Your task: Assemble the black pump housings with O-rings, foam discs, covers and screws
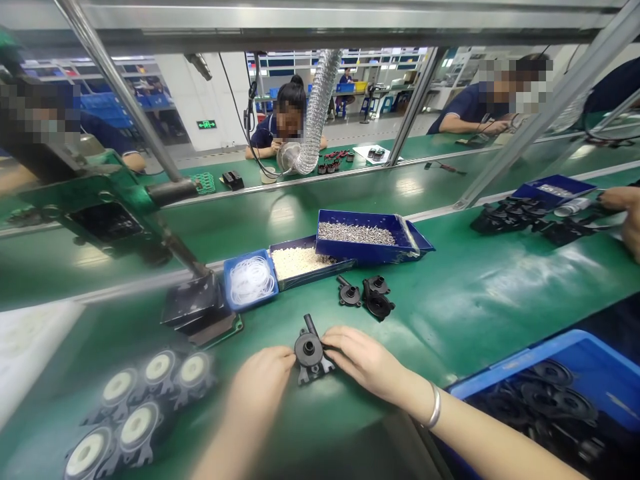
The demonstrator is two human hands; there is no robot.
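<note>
A black plastic pump housing [309, 349] with a side spout and a round centre port sits on the green bench in front of me, its forked mounting foot towards me. My left hand [260, 377] pinches its left edge with the fingertips; the forearm is blurred. On the opposite edge, my right hand [364, 360] grips it between thumb and fingers. Just beyond lie a loose black spouted cover [349, 294] and more black covers [379, 305] close together. To the left, several black housings with cream-white round inserts [140, 425] rest in rows.
Behind are a blue tray of clear rings [227, 283], a bin of cream pieces [313, 270] and a tilted bin of metal screws or pins [367, 252]. A hand press [193, 303] stands left. A blue crate [530, 341] of black parts is at right. Co-workers sit opposite.
</note>
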